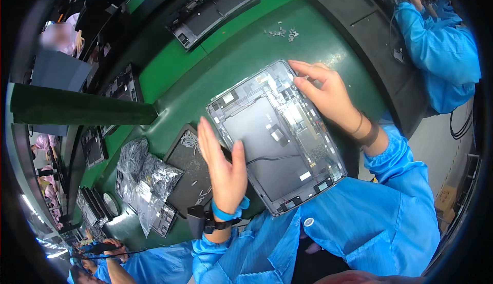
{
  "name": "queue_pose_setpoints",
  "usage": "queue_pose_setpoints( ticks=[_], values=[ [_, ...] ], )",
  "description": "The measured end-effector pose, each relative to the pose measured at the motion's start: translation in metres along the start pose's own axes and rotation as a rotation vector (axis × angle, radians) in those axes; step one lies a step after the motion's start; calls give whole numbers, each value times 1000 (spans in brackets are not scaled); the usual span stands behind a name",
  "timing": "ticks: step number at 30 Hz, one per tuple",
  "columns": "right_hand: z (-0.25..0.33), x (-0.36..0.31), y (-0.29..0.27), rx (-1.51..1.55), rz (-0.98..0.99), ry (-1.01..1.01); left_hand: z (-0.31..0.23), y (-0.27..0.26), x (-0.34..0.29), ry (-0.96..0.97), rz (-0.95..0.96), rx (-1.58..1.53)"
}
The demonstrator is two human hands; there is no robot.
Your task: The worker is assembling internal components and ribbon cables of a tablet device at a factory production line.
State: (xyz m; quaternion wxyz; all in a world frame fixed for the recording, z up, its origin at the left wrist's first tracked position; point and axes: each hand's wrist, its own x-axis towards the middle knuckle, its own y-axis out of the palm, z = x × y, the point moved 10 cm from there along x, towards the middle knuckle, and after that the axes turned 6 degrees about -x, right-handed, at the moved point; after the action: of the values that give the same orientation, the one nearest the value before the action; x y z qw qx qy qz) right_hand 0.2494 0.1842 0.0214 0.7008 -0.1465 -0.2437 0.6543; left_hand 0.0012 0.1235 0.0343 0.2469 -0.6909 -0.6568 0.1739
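An opened tablet (267, 145) lies before me at a slant, its inside showing a circuit board, cables and a large dark grey panel. Its near edge reaches over my blue smock. My right hand (328, 91) grips the tablet's far right corner, thumb and fingers closed at the edge. Beside the left edge, my left hand (226, 173) has its fingers stretched out and the thumb apart. The thumb reaches over the tablet's rim; whether it presses there I cannot tell.
Left of my left hand lies a dark tray (187, 181) with small metal pieces, next to clear plastic bags (144, 173). Small grey parts (287, 33) lie on the green table (241, 58). Another opened device (213, 14) sits beyond. A co-worker's blue sleeve (436, 43) is at right, behind a black tray (380, 48).
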Motion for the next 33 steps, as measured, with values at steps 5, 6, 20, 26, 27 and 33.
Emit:
queue_pose_setpoints(
  ticks=[5, 6, 20, 26, 27, 33],
  values=[
    [13, 1, 5, -3, -23, -61, 12, 10, -18, -40, 14, 12],
    [5, 2, 9, 141, 6, -2, 14, 11, -18, -44, 12, -35],
    [-4, -8, 14, 410, 54, 70, 19, 10, -30, -55, -87, -260],
    [-5, -12, 16, 390, 48, 43, 11, 11, -49, -60, 38, -93],
    [-2, -12, 13, 283, 27, 0, 10, 12, -49, -60, 42, -106],
    [6, -16, 6, 106, -76, -74, 13, 16, -48, -38, 44, -85]
  ],
)
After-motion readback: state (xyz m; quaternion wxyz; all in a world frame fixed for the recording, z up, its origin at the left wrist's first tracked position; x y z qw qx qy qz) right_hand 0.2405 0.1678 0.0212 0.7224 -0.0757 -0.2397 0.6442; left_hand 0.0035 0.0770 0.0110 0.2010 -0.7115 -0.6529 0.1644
